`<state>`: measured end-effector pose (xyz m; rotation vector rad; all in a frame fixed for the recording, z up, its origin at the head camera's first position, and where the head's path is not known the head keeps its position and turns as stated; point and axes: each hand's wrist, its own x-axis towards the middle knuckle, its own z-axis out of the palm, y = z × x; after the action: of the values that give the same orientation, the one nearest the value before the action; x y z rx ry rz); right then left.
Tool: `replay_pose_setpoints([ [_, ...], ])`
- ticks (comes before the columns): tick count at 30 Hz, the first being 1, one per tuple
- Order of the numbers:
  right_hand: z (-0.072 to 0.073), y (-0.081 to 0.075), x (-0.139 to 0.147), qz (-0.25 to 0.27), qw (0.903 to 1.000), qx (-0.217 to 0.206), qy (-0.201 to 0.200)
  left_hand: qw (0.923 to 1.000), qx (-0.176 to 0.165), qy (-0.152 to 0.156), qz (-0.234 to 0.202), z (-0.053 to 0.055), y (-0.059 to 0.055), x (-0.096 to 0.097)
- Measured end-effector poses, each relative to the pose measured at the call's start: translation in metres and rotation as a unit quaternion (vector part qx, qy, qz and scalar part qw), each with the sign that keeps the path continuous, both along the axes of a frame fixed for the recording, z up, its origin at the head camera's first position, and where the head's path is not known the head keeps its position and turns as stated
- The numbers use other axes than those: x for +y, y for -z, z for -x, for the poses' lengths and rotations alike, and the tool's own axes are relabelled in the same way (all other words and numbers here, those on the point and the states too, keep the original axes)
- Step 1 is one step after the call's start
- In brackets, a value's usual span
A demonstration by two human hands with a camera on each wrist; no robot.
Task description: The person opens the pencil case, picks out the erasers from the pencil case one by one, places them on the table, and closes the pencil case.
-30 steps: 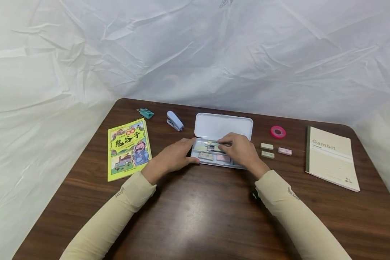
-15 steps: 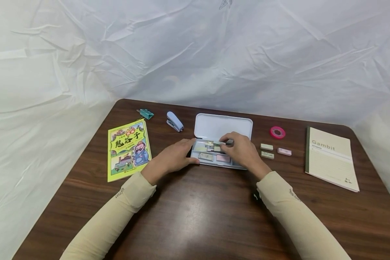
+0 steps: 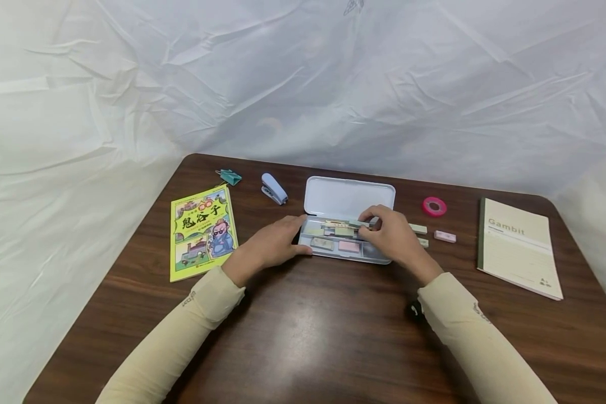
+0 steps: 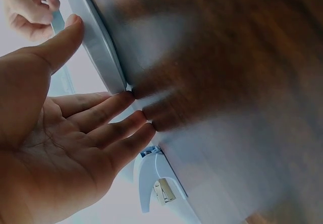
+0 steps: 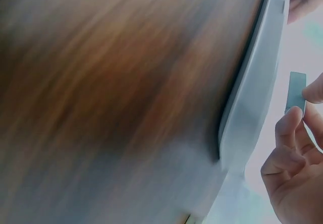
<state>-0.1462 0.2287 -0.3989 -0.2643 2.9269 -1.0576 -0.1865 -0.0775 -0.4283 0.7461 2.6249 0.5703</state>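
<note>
Both forearms, in beige sleeves, reach forward from the near edge toward the open case [image 3: 347,197], which serves as the landmark. The left hand [image 3: 272,242] lies at the case's left end, palm down, fingers straight and close together, with their tips against the left rim; in the left wrist view the thumb [image 4: 59,41] extends along the case's edge. The right hand [image 3: 391,235] sits over the right half of the case, wrist raised and bent, fingers curled. Its thumb and forefinger pinch a small flat strip [image 5: 295,91] above the case's right portion, while the remaining fingers [image 5: 282,169] fold toward the palm.
</note>
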Motion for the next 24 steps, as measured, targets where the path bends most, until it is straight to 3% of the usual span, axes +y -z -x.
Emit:
replay_pose_setpoints([
  [8, -0.014, -0.004, 0.044, -0.033, 0.9989, 0.007, 0.032, 0.9997, -0.015, -0.009, 0.015, -0.017, -0.030, 0.004],
  [12, -0.022, -0.006, 0.071, -0.046, 0.9975, 0.012, 0.053, 0.9999, -0.009, -0.006, 0.013, -0.011, -0.020, 0.002],
  [15, -0.028, -0.004, 0.094, -0.063, 0.9957, 0.016, 0.067, 0.9999, 0.010, 0.000, 0.009, 0.001, 0.004, -0.001],
  [16, -0.031, -0.002, 0.102, -0.069, 0.9949, 0.019, 0.072, 0.9999, 0.010, 0.001, 0.010, 0.002, 0.006, -0.001],
  [19, -0.038, 0.002, 0.124, -0.085, 0.9931, 0.015, 0.080, 0.9999, 0.003, 0.000, 0.013, -0.003, -0.004, 0.001],
  [21, -0.043, 0.005, 0.135, -0.092, 0.9922, 0.008, 0.084, 0.9998, -0.009, -0.003, 0.015, -0.013, -0.022, 0.003],
  [24, -0.047, 0.008, 0.146, -0.103, 0.9909, -0.006, 0.087, 0.9999, -0.004, 0.004, 0.012, -0.013, -0.023, 0.001],
])
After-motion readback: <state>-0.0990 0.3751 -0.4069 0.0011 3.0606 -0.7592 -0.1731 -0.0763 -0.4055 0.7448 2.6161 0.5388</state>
